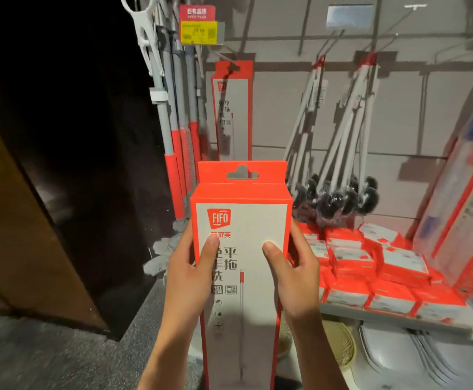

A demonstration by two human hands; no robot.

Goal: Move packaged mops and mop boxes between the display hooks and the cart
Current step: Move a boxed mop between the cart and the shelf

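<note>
1. Both my hands clamp a tall red-and-white mop box (241, 249) upright, in front of the display wall: left hand (190, 266) and right hand (294, 268) wrap its sides, thumbs pressed on the front.
2. One matching box (231, 111) already hangs on a hook, above and behind mine.
3. Packaged mops (333, 153) hang to that box's right.
4. Judging by this, my box isn't hung yet; cart not in view.

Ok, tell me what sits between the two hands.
Head view: the mop box, gripped between left hand and right hand, thumbs on its front.
</note>
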